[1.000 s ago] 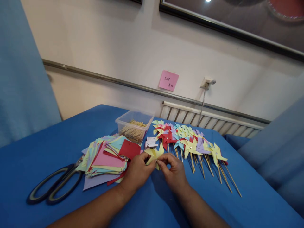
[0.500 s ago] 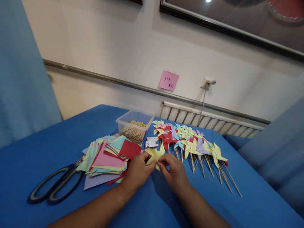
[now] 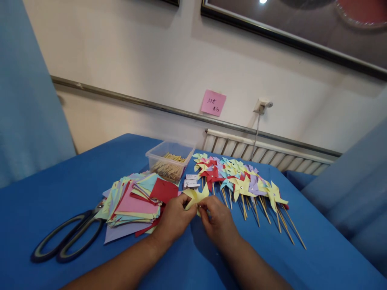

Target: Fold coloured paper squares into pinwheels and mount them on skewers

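A yellow paper pinwheel point(image 3: 197, 195) without a visible stick is between my two hands, above the blue table. My left hand point(image 3: 174, 217) grips its left side, thumb near the middle. My right hand point(image 3: 218, 219) is closed in a pinch at the pinwheel's lower middle, fingertips almost meeting my left thumb. A tiny shiny spot shows at these fingertips, too small to make out. Left of my hands lies a stack of coloured paper squares point(image 3: 137, 205), topped by a red piece point(image 3: 165, 190). Large dark-handled scissors point(image 3: 71, 235) rest beside it, blades partly hidden by paper.
A clear plastic box point(image 3: 151, 161) of thin wooden sticks point(image 3: 171, 165) stands behind the stack. Small white boxes point(image 3: 191, 183) sit beside it. Several finished pinwheels on sticks point(image 3: 242, 187) lie in a row at the right. A radiator point(image 3: 236, 147) is beyond the blue tablecloth point(image 3: 193, 266).
My right fingers have shifted slightly at the pinwheel's middle, and a shiny spot shows there now. The whole view has moved a little; the pinwheel stays in my hands.
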### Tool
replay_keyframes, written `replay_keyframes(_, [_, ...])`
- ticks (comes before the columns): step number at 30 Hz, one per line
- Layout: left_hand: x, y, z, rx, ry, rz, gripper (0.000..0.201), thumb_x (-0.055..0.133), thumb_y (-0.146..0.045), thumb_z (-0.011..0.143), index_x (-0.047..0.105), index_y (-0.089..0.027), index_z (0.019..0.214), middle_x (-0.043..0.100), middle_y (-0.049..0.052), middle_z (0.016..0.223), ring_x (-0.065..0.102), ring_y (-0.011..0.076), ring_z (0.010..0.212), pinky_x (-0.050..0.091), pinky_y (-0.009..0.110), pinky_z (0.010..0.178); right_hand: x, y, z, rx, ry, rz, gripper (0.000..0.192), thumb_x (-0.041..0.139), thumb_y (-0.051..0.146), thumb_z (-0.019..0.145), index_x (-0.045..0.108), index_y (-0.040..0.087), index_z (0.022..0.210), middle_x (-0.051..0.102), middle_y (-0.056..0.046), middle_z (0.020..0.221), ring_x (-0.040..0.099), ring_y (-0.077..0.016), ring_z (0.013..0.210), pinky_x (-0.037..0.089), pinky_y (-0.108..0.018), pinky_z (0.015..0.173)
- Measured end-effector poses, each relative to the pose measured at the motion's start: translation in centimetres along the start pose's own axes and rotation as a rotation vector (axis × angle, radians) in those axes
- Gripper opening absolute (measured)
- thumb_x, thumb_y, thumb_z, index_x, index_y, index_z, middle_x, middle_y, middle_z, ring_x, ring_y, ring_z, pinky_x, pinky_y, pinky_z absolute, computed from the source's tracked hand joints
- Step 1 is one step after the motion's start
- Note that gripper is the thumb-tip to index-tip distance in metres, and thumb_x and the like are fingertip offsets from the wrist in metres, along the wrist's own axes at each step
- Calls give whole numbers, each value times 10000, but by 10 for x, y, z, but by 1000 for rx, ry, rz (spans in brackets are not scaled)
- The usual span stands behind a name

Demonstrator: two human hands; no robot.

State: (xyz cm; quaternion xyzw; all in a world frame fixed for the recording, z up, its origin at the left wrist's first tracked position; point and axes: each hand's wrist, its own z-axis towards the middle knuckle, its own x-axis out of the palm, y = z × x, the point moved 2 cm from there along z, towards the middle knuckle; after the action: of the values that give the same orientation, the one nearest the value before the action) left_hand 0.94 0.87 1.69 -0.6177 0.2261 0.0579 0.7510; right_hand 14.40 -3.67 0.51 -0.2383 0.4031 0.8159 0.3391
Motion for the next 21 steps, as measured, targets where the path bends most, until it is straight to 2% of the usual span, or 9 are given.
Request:
replay_keyframes(7, [2, 1, 1, 4, -3, 16, 145, 548, -288, 701, 581, -164, 635, 558, -32, 585, 500, 140, 574, 356, 241, 526, 4, 1, 0, 15, 20, -81, 159, 452, 99, 831, 576, 165, 906, 581, -72, 825, 565, -192, 786, 452, -312, 713])
replay_keyframes(14, [-3, 4, 4, -11, -20, -29, 178, 551, -330, 698, 549, -169, 624, 529, -41, 567, 494, 138, 558, 360, 240, 524, -2, 0, 3, -14, -117, 137, 252, 464, 101, 838, 591, 184, 1039, 590, -74, 920, 581, -160, 828, 479, -272, 725])
replay_keyframes(21, [-3, 7, 6, -37, -34, -66, 186, 572, -348, 671, 556, -165, 641, 564, -29, 587, 532, 159, 578, 371, 250, 531, 0, -8, 2, 133, -140, 227, 156, 506, 127, 813, 622, 187, 898, 600, -35, 794, 589, -148, 706, 486, -255, 643])
